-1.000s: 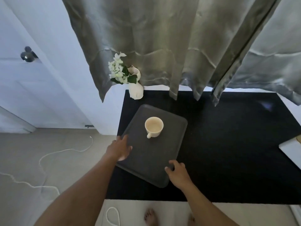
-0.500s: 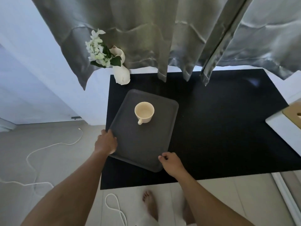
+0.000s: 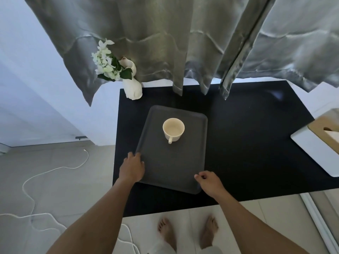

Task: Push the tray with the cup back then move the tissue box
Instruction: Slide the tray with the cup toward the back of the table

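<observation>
Grey curtains (image 3: 165,43) hang down over the far edge of a black desk (image 3: 247,143), with pale tiled floor (image 3: 45,180) on my left and a white cord (image 3: 55,169) looping across it. The tray (image 3: 174,165) lies on the left half of the desk, its long axis running away from me toward the curtains and turned slightly off the desk's edges. The cup (image 3: 173,130) stands upright on the tray's far half, handle pointing back at me.

My left hand (image 3: 132,168) is at the tray's left edge near its near corner, fingers curled onto the rim. My right hand (image 3: 209,182) is at the tray's near right corner, fingers bent and pinching the rim there. Both are closed on the tray, so the push goes straight along its long axis, away from me.

Beyond the tray's far left corner stands a white vase (image 3: 133,85) of flowers, close but apart from it; I judge that corner has the least room, so the push should keep the tray clear of it.

The tissue box (image 3: 324,136) sits well to the right of the tray, at the desk's right edge. My right hand is the nearer one for it.
</observation>
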Available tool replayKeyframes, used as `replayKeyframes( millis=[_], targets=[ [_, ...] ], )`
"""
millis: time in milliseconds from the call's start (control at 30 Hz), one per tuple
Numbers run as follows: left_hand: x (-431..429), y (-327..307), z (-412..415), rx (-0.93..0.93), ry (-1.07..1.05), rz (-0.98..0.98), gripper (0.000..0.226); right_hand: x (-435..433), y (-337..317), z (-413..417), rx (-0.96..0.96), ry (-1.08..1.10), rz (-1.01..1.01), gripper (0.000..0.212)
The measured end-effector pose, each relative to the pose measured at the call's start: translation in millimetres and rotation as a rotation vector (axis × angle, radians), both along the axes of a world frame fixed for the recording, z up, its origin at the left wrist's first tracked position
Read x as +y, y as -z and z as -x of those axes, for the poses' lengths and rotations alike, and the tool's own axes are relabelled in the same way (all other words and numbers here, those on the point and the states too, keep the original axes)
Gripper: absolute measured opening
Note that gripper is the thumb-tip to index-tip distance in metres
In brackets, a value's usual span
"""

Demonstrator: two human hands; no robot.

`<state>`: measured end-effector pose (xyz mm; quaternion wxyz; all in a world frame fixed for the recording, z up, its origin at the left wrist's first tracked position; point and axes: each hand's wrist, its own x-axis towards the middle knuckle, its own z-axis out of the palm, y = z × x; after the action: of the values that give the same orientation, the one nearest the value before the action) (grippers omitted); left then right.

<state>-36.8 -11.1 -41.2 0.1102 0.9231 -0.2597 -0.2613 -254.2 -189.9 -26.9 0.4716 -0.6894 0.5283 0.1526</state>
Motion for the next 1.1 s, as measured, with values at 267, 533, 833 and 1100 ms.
replayKeyframes(
  millis=[267, 533, 833, 1100],
  targets=[
    [-17.8, -2.1, 22.1, 0.133, -0.051, 0.128, 0.049, -27.4, -11.7, 14.1, -0.013, 0.074, -0.030, 0.044],
    [-36.4, -2.8, 41.3, 0.208, -0.255, 0.250, 0.052, -49.1, -11.9, 21.2, -0.120, 0.276, -0.053, 0.054],
    [-56.7, -3.0, 58.2, 0.280, -0.543, 0.143, 0.051, -77.7, -12.9, 3.4, -0.033, 0.509, -0.196, 0.031],
    [-82.8, -6.7, 42.8, 0.331, -0.781, 0.223, 0.047, -121.1, -17.4, -18.0, -0.094, 0.503, -0.242, 0.040]
  ],
)
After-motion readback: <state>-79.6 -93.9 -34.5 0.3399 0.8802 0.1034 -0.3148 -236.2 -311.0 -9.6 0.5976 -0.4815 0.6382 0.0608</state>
